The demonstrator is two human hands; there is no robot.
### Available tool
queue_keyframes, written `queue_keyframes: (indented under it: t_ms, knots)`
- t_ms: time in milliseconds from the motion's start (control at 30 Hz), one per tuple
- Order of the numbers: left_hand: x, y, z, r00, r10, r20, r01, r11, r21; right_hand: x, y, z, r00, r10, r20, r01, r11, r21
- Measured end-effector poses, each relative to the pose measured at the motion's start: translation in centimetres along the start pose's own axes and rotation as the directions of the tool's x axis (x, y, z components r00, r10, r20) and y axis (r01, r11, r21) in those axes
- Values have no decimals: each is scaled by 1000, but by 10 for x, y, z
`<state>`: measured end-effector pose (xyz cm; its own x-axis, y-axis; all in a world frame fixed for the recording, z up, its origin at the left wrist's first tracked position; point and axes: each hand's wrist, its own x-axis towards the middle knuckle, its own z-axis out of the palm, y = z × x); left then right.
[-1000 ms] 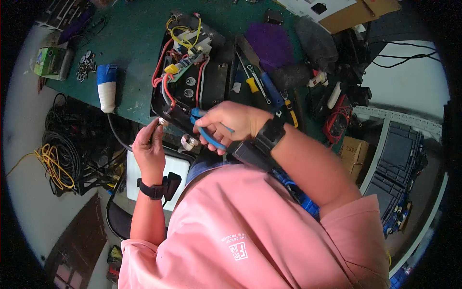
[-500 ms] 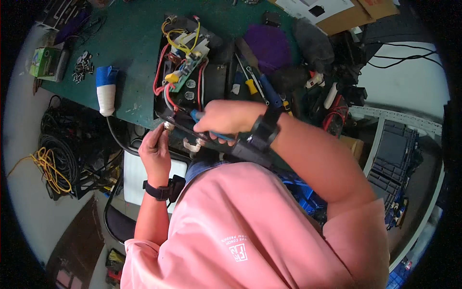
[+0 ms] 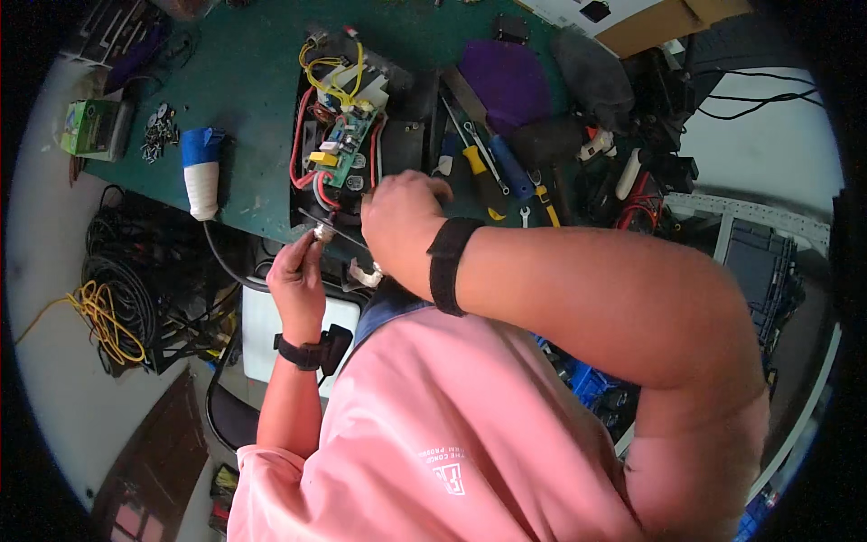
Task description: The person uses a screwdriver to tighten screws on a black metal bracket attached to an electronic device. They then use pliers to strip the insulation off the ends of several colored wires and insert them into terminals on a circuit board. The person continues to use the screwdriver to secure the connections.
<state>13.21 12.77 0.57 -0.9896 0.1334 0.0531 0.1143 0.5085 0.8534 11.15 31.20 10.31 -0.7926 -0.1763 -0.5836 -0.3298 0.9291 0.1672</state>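
Note:
My left hand (image 3: 298, 275) pinches near a small silver metal fitting (image 3: 321, 232) below the red and grey wires at the front of an open black enclosure (image 3: 411, 144). A thin dark bar lies across beside the fitting. The enclosure holds a green circuit board (image 3: 352, 135) with yellow and red wires. My right hand (image 3: 405, 219) is closed at the enclosure's front right, its back to the camera; what it grips is hidden. Just below it sits another pale metal piece (image 3: 366, 275).
On the green bench (image 3: 235, 72) are a blue-and-white plug (image 3: 200, 172), loose screws (image 3: 161, 135), screwdrivers and wrenches (image 3: 479, 158), a purple cloth (image 3: 501, 81) and cardboard (image 3: 659, 27). Coiled cables (image 3: 117, 321) lie at left, a chair (image 3: 235, 415) below, a shelving frame (image 3: 795, 230) at right.
My right hand has turned and moved up, its forearm swinging higher across the view; the blue tool handles it held are now out of sight. My left hand is slightly further right.

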Motion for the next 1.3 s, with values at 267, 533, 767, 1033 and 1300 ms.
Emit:
queue_keyframes:
  t_ms: [267, 533, 767, 1033, 1300]
  knots:
    - [-1, 2, -8, 998, 8, -55, -10, 1000, -25, 4, 36, 17, 825, -434, 362, -412, -24, 911]
    - [2, 1, -9, 1000, -5, -9, 4, 999, -54, -9, 21, 20, 969, -244, -29, 204, 736, 646]
    - [-3, 2, -6, 999, -46, -20, 45, 998, -47, -13, 24, 13, 988, -154, 6, 118, 779, 616]
    - [-1, 3, -9, 999, -52, -5, 51, 995, -86, 3, 19, 43, 971, -238, 21, 136, 623, 770]
    - [1, 5, -9, 996, -83, 13, 84, 994, -70, 9, 20, 48, 971, -215, 107, -52, 247, 968]
